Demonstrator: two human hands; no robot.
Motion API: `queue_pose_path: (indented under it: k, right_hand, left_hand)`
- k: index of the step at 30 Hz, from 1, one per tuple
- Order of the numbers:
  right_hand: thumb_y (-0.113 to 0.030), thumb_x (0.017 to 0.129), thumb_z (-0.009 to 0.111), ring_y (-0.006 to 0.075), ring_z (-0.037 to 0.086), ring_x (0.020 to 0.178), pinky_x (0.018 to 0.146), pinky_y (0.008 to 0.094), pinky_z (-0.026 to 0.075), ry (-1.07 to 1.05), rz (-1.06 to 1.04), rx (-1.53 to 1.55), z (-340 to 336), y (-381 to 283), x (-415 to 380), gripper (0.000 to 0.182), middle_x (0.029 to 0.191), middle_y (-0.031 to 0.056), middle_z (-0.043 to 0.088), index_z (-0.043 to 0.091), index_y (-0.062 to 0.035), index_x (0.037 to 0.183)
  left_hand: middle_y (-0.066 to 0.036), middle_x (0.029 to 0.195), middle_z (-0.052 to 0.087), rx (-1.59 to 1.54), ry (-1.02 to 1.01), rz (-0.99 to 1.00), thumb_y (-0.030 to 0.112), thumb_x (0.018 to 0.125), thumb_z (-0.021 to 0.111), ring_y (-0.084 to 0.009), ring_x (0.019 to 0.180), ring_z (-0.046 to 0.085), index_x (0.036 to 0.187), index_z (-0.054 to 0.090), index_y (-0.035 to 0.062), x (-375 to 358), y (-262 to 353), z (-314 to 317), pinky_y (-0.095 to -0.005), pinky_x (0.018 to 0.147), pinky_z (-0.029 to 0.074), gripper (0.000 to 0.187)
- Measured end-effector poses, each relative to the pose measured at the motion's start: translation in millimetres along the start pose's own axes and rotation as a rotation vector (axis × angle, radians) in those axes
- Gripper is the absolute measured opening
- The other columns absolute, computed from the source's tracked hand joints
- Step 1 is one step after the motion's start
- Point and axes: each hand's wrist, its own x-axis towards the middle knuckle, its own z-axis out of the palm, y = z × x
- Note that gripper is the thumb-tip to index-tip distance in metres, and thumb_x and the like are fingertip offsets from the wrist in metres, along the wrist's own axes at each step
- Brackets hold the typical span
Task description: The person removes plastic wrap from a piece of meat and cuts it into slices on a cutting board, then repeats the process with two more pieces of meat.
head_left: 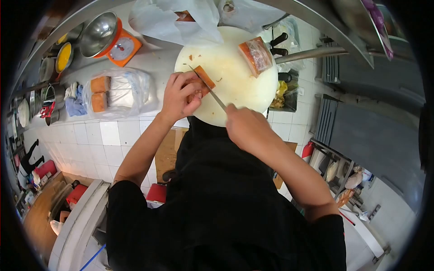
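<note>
On a round white cutting board (244, 99) lies a small brown-crusted piece of bread (204, 77). My left hand (181, 95) is closed over it, fingers curled, holding it against the board. In my right hand (246, 126) is a knife (219, 101), gripped by its handle, which my fingers hide. Its blade lies across the bread, close to my left fingertips. Farther right on the board sits a larger bread block (256, 56), partly covered in clear plastic wrap. A few brown crumbs are scattered on the board.
Left of the board, a plastic bag (129, 92) holds two brown bread blocks (100, 93). An orange scale (124, 49) carries a metal bowl (99, 34). White plastic sheeting (158, 22) covers the board's far edge. Black-handled knives (279, 40) stand at the right.
</note>
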Motion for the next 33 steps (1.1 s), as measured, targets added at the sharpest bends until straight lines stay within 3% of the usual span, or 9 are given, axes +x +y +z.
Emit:
queue_pose_path:
  k: [4,7,14,18,19,27,30,32,33]
  right_hand:
    - [-0.010,0.101,0.054,0.0509,0.072,0.078,0.074,0.0598,0.057,0.167,-0.055,0.088,41.1,12.1,31.0,0.016,0.079,0.0288,0.072,0.059,0.0037,0.107]
    - [-0.008,0.099,0.055,0.0515,0.072,0.076,0.072,0.0595,0.057,0.126,-0.003,0.073,38.3,19.0,-11.0,0.013,0.077,0.0283,0.071,0.057,0.0029,0.105]
    - [-0.010,0.102,0.054,0.0511,0.071,0.075,0.069,0.0607,0.056,0.204,-0.065,0.146,105.5,49.8,28.5,0.011,0.075,0.0285,0.070,0.052,0.0001,0.101]
    - [-0.010,0.101,0.054,0.0487,0.072,0.073,0.068,0.0598,0.057,0.266,-0.072,0.121,103.3,69.9,15.8,0.010,0.073,0.0269,0.071,0.053,-0.0007,0.103]
    - [-0.009,0.100,0.053,0.0465,0.074,0.072,0.068,0.0585,0.058,0.270,-0.067,0.105,100.1,74.8,13.2,0.010,0.073,0.0252,0.072,0.054,-0.0008,0.104]
    - [-0.011,0.103,0.054,0.0514,0.071,0.073,0.067,0.0626,0.055,0.337,-0.163,0.097,113.8,91.4,20.3,0.010,0.074,0.0266,0.070,0.051,-0.0011,0.105]
    - [-0.015,0.106,0.053,0.0448,0.070,0.062,0.059,0.0572,0.055,0.391,-0.203,0.104,103.1,99.6,13.3,0.014,0.072,0.0237,0.070,0.052,-0.0013,0.104]
    - [-0.023,0.111,0.050,0.0334,0.067,0.050,0.053,0.0489,0.055,-0.042,-0.020,0.379,57.6,93.6,0.7,0.023,0.070,0.0181,0.070,0.055,-0.0017,0.102]
    - [-0.023,0.111,0.050,0.0334,0.067,0.050,0.053,0.0489,0.055,-0.034,-0.031,0.381,53.8,103.0,-5.9,0.023,0.070,0.0181,0.070,0.055,-0.0017,0.102]
  left_hand:
    - [-0.009,0.124,0.068,0.019,0.010,-0.040,0.014,0.073,0.075,-0.0337,0.107,0.060,0.099,0.074,0.0114,-1.4,-0.6,2.1,-0.0445,0.091,0.053,0.025]
    - [-0.009,0.123,0.067,0.021,0.004,-0.049,0.014,0.073,0.075,-0.0337,0.105,0.060,0.097,0.073,0.0115,-1.7,-1.6,4.0,-0.0442,0.090,0.053,0.024]
    - [-0.010,0.128,0.064,0.035,-0.042,-0.029,0.016,0.075,0.078,-0.0361,0.111,0.058,0.105,0.069,0.0114,-3.0,-0.2,-1.6,-0.0465,0.095,0.051,0.031]
    - [-0.013,0.138,0.059,0.123,-0.187,0.036,0.020,0.075,0.084,-0.0390,0.116,0.058,0.117,0.064,0.0121,4.9,13.5,-18.0,-0.0480,0.095,0.051,0.048]
    - [-0.013,0.138,0.059,0.141,-0.179,0.040,0.020,0.075,0.084,-0.0390,0.116,0.058,0.117,0.064,0.0121,5.5,16.1,-18.0,-0.0480,0.095,0.051,0.048]
    - [-0.018,0.146,0.051,0.177,-0.078,-0.154,0.013,0.072,0.086,-0.0430,0.123,0.056,0.122,0.060,0.0118,-6.4,31.0,4.0,-0.0486,0.095,0.055,0.057]
    - [-0.021,0.147,0.049,0.147,-0.059,-0.200,0.013,0.073,0.086,-0.0446,0.128,0.054,0.124,0.059,0.0108,-9.7,28.4,4.5,-0.0495,0.100,0.054,0.058]
    - [-0.022,0.148,0.048,0.133,-0.069,-0.193,0.013,0.073,0.085,-0.0456,0.130,0.053,0.125,0.058,0.0101,-7.9,22.5,0.9,-0.0500,0.103,0.053,0.058]
    - [-0.023,0.149,0.049,0.125,-0.069,-0.162,0.013,0.074,0.086,-0.0464,0.131,0.053,0.126,0.058,0.0099,-4.7,16.4,-3.4,-0.0508,0.107,0.050,0.060]
